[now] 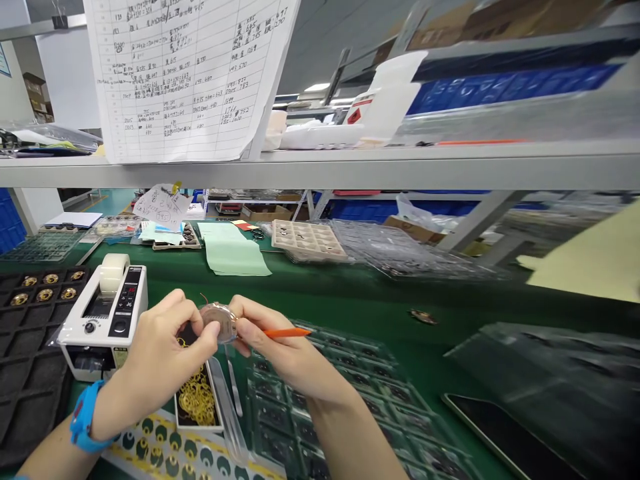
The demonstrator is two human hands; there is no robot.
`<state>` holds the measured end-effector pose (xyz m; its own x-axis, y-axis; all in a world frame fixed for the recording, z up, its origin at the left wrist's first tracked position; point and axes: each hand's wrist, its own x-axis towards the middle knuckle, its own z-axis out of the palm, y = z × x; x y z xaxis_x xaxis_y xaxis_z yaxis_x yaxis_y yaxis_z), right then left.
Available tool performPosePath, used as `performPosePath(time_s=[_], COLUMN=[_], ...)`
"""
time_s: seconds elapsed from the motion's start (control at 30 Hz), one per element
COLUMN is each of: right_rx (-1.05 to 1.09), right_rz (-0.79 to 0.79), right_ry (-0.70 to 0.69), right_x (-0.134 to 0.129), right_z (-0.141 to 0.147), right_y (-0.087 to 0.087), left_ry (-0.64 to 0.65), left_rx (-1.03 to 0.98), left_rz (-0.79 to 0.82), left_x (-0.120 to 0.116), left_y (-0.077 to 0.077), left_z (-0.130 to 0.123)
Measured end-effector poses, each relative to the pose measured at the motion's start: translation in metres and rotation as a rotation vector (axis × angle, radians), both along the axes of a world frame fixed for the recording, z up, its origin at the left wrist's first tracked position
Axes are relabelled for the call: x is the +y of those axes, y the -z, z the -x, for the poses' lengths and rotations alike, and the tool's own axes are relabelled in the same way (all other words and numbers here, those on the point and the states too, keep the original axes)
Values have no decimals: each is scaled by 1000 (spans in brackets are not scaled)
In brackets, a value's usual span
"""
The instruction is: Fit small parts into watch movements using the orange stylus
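Observation:
A round metal watch case (220, 323) is held up between both hands near the middle of the view. My left hand (173, 340), with a blue band at the wrist, pinches its left side between thumb and fingers. The fingers of my right hand (267, 340) press on the right edge of the case and also hold an orange stick-like tool (287, 332) that points right. Below the hands sits a white box (220, 427) of gold-coloured rings (197, 400), with metal tweezers (233, 383) beside it.
A white tape dispenser (107, 313) and a black compartment tray (30, 373) stand at the left. Clear trays (350, 380) of dark parts lie at lower right, near a phone (510, 433). A shelf edge (350, 170) crosses above, with a handwritten sheet (190, 80).

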<state>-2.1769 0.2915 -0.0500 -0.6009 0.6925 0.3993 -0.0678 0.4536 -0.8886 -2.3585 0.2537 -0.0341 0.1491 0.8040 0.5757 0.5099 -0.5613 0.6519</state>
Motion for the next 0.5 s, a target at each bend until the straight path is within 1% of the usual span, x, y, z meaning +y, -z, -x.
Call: performPosePath(time_s=[0.1,0.23,0.3,0.4,0.5], right_rx=[14,24,24,25,29], right_rz=[10,29,32,20,9], right_ry=[22,33,31,10,3], right_x=[1,3,3,1,-3], right_z=[-4,-8,-7,-2,3], right_y=[-1,-2,-1,-1,-1], left_ry=[-29,-30,32,148,200], left_rx=[22,-44,-65,-42,-27], left_rz=[-15,-99,-177,-308,-315], left_x=[6,11,9,5,6], left_y=[-3,-5,-4,-1,3], left_z=[8,16,15,7,1])
